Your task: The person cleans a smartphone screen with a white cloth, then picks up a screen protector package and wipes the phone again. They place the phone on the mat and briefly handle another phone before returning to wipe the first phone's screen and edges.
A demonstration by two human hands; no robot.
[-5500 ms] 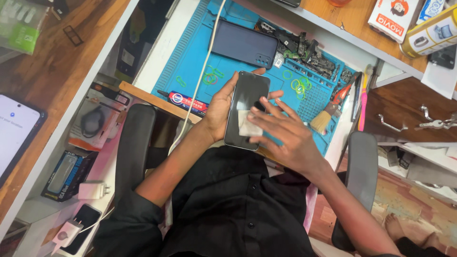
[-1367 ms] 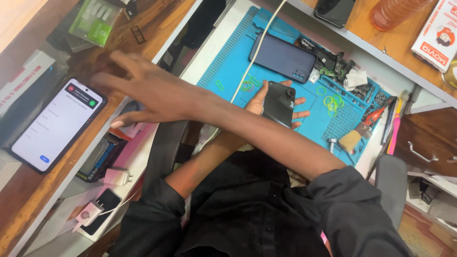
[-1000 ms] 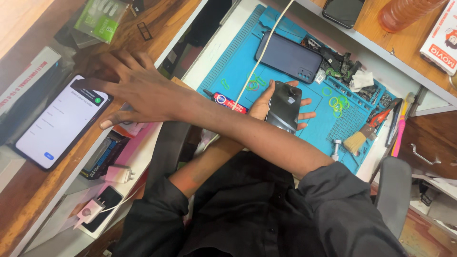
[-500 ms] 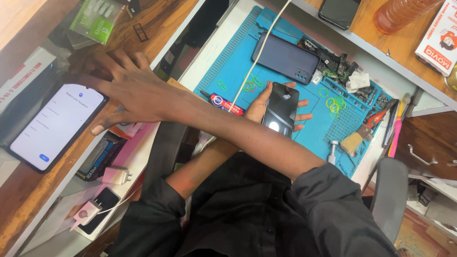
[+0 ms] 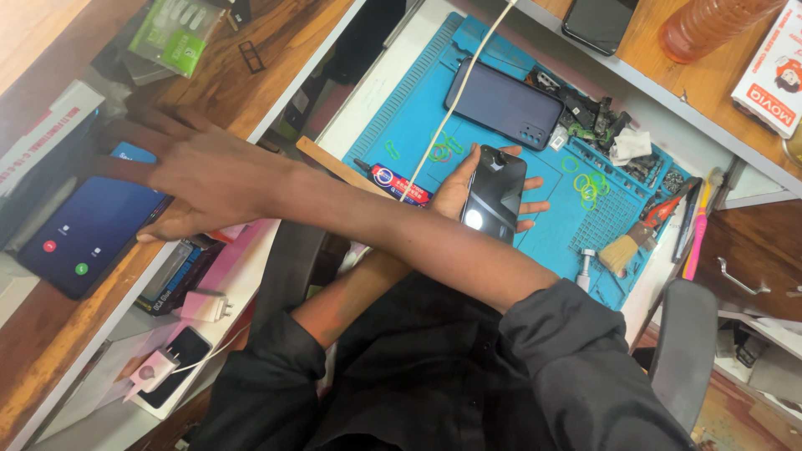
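Black glass catches a spot of light on the phone (image 5: 494, 194) that the left hand (image 5: 468, 185) holds upright over the blue mat (image 5: 418, 117), fingers curled round its edges from behind, fingertips showing along the right edge. The right arm crosses over the left arm and reaches far to the person's left, where the right hand (image 5: 205, 171) lies flat with fingers spread open on the wooden shelf (image 5: 276, 58), its fingertips on the top edge of a second phone (image 5: 88, 230). That phone's screen is lit dark blue, with a red and a green round button near its bottom.

On the mat, just above the held phone, a third phone (image 5: 505, 104) lies face down. A white cable (image 5: 455, 92) runs across the mat beside it. A small tube (image 5: 393, 181) lies at the mat's near edge, green rubber bands (image 5: 589, 182) are scattered to the right, and a brush (image 5: 626, 249) rests near the mat's right corner.
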